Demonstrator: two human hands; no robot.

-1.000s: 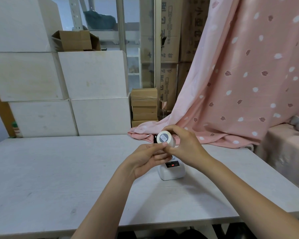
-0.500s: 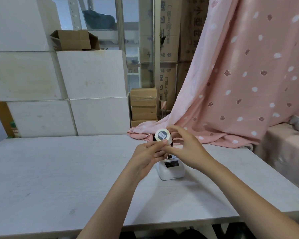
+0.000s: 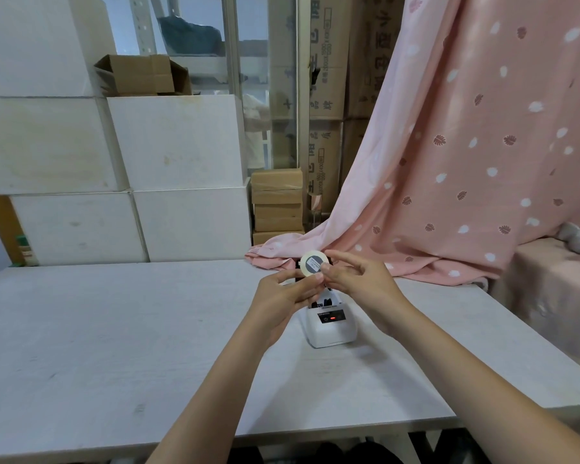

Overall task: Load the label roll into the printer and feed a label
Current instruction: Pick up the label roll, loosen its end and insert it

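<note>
The roll is up in the air between my two hands, its flat round face turned toward me with a grey sticker in the middle. It hangs above the far end of the printer, not touching it. My left hand pinches it from 7 o'clock, thumb and fingertips closed on its lower edge. My right hand grips it from 3 o'clock, thumb pressed on the face by the sticker, forefinger curved over the top edge, the other fingers spread loosely behind.

The printer sits on the table just below my hands, white, with a dark panel and a small red light facing me; its top stands open, showing a black cavity. At 12 o'clock beyond the table edge lies a pink cloth, and at 10 o'clock stand white blocks.
</note>
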